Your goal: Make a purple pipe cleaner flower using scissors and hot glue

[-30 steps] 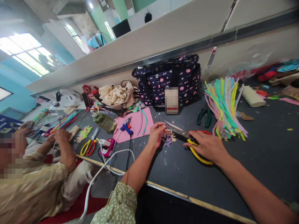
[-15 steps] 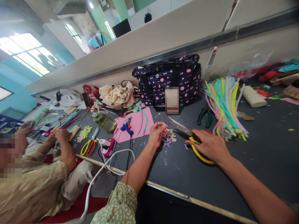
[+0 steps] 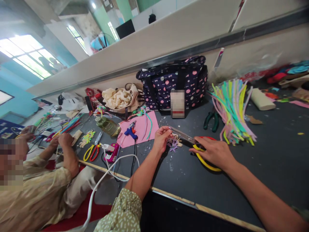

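Observation:
My right hand [image 3: 212, 151] is wrapped round the handles of red-and-yellow scissors [image 3: 184, 135], whose blades point left and reach the fingertips of my left hand. Those fingers of my left hand [image 3: 163, 138] are pinched together; what they hold is too small to make out. Below the blades, a small pile of purple and beige cut pieces [image 3: 174, 143] lies on the dark table [image 3: 188, 180], just right of my left hand.
Behind stands a dark patterned bag [image 3: 173, 83]. Right lie green-handled pliers [image 3: 211, 120] and pastel fuzzy strips [image 3: 235, 112]. Left are a glue gun [image 3: 131, 132] on pink paper, a bottle [image 3: 108, 126], a power adapter with white cable, other scissors [image 3: 91, 151] and a seated person.
The scissors' blades have swung left and down to my left fingertips and look closer together. My right hand has shifted slightly left. My left hand has barely moved.

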Motion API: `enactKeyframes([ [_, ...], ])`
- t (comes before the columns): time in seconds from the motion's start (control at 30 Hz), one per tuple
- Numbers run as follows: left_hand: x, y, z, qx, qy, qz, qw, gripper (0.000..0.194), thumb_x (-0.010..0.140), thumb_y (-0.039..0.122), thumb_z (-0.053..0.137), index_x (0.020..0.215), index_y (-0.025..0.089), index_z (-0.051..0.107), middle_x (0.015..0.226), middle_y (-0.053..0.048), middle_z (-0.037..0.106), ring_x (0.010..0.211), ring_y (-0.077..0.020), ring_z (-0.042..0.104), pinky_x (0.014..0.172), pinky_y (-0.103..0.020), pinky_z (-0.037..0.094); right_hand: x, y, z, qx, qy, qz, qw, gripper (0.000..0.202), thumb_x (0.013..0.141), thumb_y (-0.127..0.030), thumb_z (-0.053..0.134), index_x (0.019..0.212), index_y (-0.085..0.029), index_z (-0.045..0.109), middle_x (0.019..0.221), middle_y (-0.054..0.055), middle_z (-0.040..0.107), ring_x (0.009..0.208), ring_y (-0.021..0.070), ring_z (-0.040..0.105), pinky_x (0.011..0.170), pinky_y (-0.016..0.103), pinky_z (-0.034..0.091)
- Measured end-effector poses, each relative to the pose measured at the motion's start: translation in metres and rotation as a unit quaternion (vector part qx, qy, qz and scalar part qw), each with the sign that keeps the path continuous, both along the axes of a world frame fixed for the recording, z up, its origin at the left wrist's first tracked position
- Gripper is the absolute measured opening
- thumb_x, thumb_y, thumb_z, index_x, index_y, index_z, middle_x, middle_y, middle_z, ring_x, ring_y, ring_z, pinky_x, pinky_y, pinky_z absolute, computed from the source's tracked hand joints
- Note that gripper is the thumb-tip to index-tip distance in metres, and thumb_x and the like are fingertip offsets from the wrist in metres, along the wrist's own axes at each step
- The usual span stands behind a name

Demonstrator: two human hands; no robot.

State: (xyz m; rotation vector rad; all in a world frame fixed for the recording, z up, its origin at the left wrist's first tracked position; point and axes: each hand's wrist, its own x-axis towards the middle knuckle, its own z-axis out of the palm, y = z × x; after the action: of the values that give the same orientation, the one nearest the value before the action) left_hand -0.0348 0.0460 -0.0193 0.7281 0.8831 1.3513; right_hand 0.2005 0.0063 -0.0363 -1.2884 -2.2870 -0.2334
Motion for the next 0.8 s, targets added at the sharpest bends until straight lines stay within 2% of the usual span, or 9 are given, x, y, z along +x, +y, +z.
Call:
enactKeyframes([
  [0.8,-0.0001,-0.0003,0.0010,-0.017,-0.013,-0.022,1.000,0.033,0.059,0.025,0.084,0.078,0.016,0.057,0.062,0.004,0.062,0.050,-0.0060,0.055,0.055,-0.019,0.049,-0.0024,-0.0024,0.0050,0.012,-0.022,0.008,1.000,0.048,0.089,-0.061,0.046,0.104,-0.020,0.066,0.082,0.004,0.072,0.062,0.0137,0.062,0.050,0.026,0.026],
])
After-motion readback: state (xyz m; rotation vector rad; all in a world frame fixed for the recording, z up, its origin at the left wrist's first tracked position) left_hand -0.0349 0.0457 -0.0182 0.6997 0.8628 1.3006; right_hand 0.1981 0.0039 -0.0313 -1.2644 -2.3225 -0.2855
